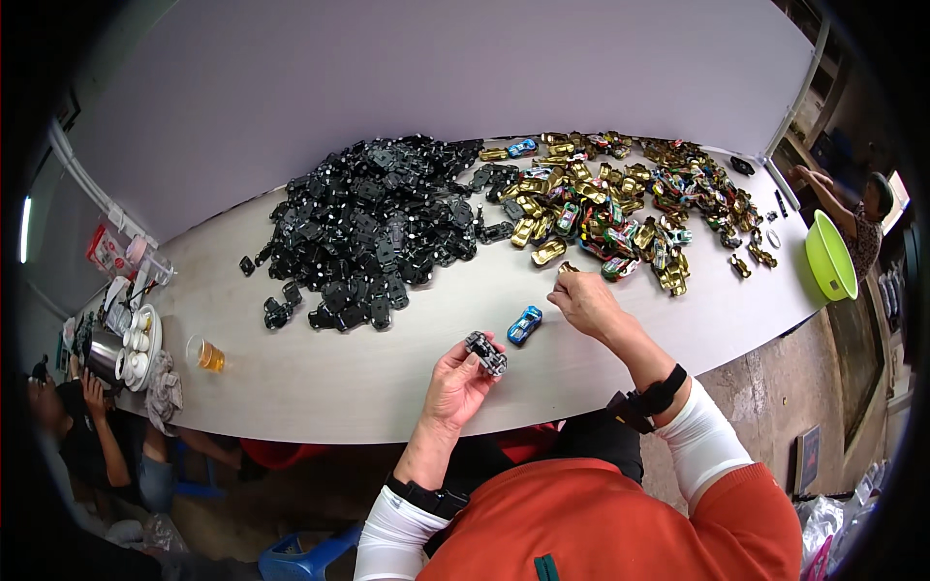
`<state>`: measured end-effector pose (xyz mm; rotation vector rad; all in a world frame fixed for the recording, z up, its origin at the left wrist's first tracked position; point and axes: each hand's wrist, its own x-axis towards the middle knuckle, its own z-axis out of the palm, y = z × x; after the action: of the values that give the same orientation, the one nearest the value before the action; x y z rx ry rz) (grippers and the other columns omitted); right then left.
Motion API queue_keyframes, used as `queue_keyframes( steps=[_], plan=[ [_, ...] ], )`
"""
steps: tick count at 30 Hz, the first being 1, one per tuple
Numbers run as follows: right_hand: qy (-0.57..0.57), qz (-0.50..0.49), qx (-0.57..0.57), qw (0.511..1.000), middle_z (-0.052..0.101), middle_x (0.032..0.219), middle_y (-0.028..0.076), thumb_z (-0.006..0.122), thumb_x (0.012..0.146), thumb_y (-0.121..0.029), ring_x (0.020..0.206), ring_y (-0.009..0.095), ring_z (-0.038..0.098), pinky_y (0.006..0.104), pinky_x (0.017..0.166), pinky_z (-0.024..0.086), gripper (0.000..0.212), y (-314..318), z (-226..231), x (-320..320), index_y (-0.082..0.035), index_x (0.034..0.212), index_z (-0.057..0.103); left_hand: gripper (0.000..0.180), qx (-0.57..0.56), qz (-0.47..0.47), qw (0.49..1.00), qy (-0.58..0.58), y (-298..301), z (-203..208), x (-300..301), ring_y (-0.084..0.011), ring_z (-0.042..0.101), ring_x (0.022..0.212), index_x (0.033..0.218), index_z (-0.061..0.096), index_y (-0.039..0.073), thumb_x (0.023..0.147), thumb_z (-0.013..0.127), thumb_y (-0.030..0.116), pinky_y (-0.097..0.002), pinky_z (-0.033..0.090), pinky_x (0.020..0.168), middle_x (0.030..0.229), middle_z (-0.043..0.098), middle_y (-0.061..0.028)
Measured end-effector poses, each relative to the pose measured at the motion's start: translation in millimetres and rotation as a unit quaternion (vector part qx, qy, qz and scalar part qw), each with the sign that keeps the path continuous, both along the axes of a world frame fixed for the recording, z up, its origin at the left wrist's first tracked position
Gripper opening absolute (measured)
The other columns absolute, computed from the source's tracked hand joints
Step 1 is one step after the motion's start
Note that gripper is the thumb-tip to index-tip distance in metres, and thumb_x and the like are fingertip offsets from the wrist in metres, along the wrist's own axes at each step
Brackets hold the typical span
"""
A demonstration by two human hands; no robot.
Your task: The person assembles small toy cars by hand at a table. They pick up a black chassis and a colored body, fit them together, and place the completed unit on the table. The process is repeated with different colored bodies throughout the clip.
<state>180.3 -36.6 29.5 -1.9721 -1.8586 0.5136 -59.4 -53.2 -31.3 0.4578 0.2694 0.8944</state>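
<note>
The toy car chassis (485, 353), grey and black, is in the person's left hand (459, 382), above the near part of the desk (368, 378).

At the far left, a person in a dark top (87, 436) sits by the end of the desk. Next to them stand a metal container (102, 356) and a white tray (156, 341) of small white cups (136, 341), with a crumpled grey cloth (165, 392) just beside the tray. A clear cup with an amber drink (209, 358) stands upright a little further right. Below the desk's near edge is a blue stool (305, 557).

A large heap of black chassis (378, 228) fills the left-centre of the desk, and a few loose black chassis (281, 308) lie at its near left side. Closer in, the left hand grips its chassis between thumb and fingers. Just right of it, a blue toy car (524, 326) rests on the desk between the two hands, touched by neither.

The right hand (587, 305) reaches forward, fingertips drawn narrow at a small gold piece (568, 269); whether it is gripped I cannot tell. Beyond lies a heap of gold and multicoloured toy cars (620, 213), thinning out rightward. At the desk's right end is a lime-green basin (831, 257), and behind it another person (862, 223).
</note>
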Motion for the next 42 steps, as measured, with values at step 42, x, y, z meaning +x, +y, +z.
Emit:
queue_keyframes(
  steps=[42],
  plan=[
    [0.383,0.090,-0.023,0.919,0.054,0.072,0.007,0.067,0.076,-0.002,0.065,0.012,0.052,0.0273,0.058,0.045,0.022,-48.4,10.5,-68.3,0.001,0.088,0.049,0.029,0.080,0.095,0.991,0.048,-8.4,7.8,0.6,-0.0159,0.058,0.095,0.113,0.054,0.001,0.085,0.059,0.006,-0.0285,0.049,0.083,0.105,0.060,-0.0094]
  ],
)
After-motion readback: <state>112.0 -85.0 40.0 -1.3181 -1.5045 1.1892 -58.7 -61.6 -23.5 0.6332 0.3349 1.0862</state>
